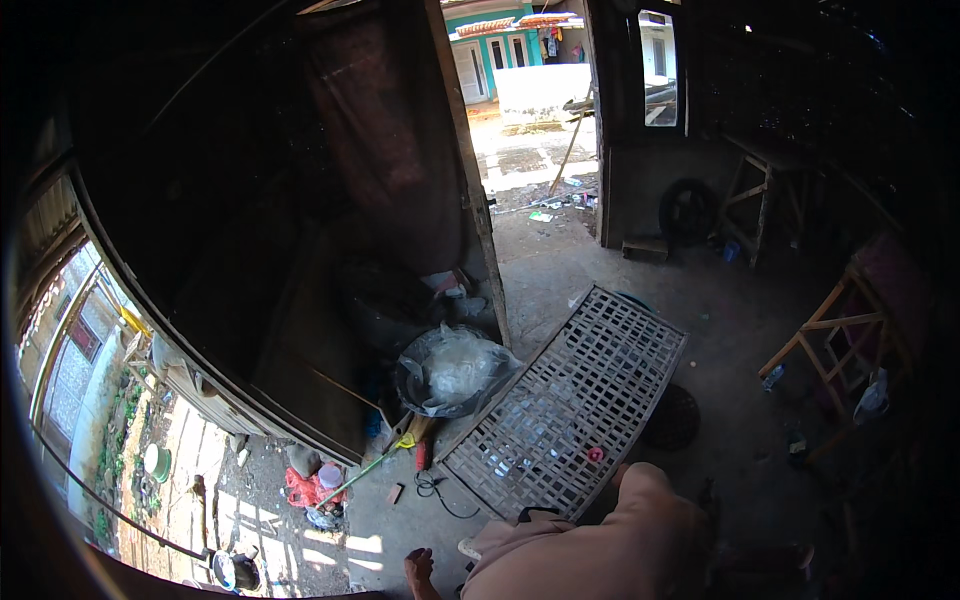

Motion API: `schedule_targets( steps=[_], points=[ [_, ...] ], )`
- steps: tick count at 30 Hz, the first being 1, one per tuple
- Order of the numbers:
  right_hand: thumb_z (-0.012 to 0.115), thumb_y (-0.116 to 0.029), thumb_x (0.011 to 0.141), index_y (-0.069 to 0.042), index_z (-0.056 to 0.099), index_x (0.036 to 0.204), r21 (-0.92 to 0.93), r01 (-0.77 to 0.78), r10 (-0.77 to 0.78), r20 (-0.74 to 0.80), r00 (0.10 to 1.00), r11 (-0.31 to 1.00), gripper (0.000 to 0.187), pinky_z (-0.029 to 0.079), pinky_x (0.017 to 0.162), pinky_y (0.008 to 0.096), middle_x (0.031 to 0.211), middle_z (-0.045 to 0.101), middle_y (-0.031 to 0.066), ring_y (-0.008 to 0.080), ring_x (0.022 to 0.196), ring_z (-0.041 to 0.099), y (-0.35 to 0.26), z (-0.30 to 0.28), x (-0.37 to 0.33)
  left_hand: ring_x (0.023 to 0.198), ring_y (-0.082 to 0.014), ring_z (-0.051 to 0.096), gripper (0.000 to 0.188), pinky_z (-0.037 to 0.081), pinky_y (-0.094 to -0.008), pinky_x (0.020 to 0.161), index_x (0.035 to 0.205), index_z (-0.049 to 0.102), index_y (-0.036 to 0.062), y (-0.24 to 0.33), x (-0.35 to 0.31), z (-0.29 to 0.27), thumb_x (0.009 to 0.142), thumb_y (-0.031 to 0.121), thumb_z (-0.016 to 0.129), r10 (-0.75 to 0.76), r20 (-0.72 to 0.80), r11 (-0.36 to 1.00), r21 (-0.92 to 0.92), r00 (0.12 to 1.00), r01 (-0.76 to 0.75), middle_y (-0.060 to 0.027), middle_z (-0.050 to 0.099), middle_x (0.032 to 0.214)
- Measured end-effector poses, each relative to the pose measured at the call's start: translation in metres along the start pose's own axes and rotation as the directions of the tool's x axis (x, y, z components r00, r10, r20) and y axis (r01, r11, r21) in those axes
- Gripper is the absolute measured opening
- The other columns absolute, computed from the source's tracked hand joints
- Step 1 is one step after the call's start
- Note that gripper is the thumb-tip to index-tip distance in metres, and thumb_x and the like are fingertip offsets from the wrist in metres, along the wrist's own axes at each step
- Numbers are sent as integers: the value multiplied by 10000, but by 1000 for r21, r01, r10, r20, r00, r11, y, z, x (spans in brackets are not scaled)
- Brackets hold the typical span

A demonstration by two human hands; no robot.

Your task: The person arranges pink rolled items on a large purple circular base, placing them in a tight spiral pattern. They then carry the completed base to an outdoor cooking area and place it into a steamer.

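Note:
A slatted, open-weave rack (640, 335) lies slanting in front of me, with pale scraps and a small pink ring-shaped item (596, 454) on it. At the rack's near right edge is my right hand (621, 473); my sleeve and the dim light hide most of its fingers, so I cannot tell its grip. Low in the view, my left hand (418, 566) hangs away from the rack with its fingers curled; anything inside them is too dark to make out. Left of the rack sits a wide basin lined with clear plastic (460, 370), holding whitish, translucent material.
A red-handled tool with a black cord (422, 458) and a green stick (370, 468) lie on the floor left of the rack. Red plastic bags (308, 488) are farther left. Wooden trestles (835, 325) and a tyre (687, 210) stand right of the open doorway.

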State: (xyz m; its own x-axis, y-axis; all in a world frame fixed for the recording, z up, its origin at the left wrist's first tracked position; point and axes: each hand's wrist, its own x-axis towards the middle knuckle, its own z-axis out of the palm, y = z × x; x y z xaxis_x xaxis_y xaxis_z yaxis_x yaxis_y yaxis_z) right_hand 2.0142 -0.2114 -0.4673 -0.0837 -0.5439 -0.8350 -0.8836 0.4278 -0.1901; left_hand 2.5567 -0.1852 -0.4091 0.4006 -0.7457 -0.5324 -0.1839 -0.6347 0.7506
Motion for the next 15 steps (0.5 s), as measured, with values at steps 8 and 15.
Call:
schedule_targets(
  steps=[8,15],
  points=[
    [602,-135,836,-38,634,1057,13,168,-168,33,985,986,244,507,489,274,809,658,88,178,626,645,-193,58,-12,692,-201,606,378,476,-314,626,1010,633,-112,36,31,-126,792,196,638,310,-257,896,-243,915,-372,-167,658,775],
    [599,-106,851,-37,611,1085,722,385,-185,-344,921,575,244,500,470,255,818,645,83,167,633,642,-282,47,1,984,-323,668,518,505,-387,867,1106,673,9,-58,-66,-193,774,405,694,-301,189,931,272,935,245,-216,678,1062]
  ],
)
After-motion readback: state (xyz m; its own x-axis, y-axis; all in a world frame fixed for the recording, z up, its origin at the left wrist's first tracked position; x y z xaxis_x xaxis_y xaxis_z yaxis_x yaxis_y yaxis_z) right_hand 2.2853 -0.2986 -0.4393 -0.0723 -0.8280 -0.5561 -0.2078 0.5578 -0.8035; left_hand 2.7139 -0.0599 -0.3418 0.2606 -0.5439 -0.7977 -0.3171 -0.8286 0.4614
